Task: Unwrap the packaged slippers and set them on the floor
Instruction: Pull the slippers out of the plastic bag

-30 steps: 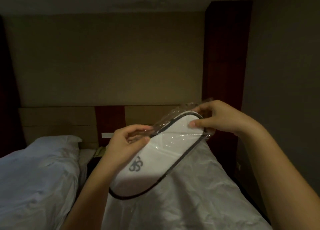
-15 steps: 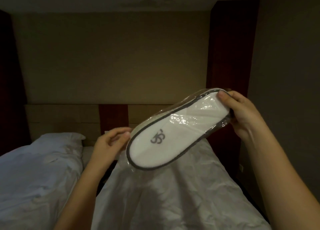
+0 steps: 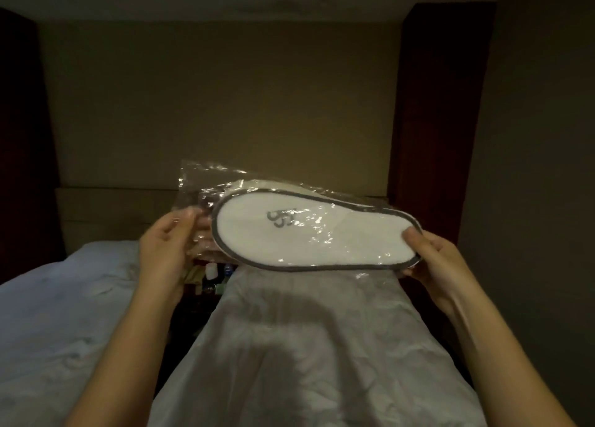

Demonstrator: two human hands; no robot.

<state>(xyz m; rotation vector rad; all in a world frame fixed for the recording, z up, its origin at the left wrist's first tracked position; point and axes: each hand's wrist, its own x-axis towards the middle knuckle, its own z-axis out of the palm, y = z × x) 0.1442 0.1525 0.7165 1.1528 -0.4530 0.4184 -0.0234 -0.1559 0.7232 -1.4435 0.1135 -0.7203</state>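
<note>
Since a moment ago we have swung the white, grey-trimmed slippers (image 3: 309,236) level above the white-sheeted bed (image 3: 306,362); our right hand (image 3: 428,259) grips the heel end, our left hand (image 3: 167,246) pinches the loose clear plastic wrapper (image 3: 199,181); pulling that slack film carelessly could let the pack slip free.

— Item, packaged slippers (image 3: 314,233): where is it being held?
— Above the near bed (image 3: 309,346), between the left hand (image 3: 167,249) and the right hand (image 3: 433,259).
— Second bed (image 3: 64,314)?
— Being shown to the left; small items (image 3: 214,276) are being kept between both.
</note>
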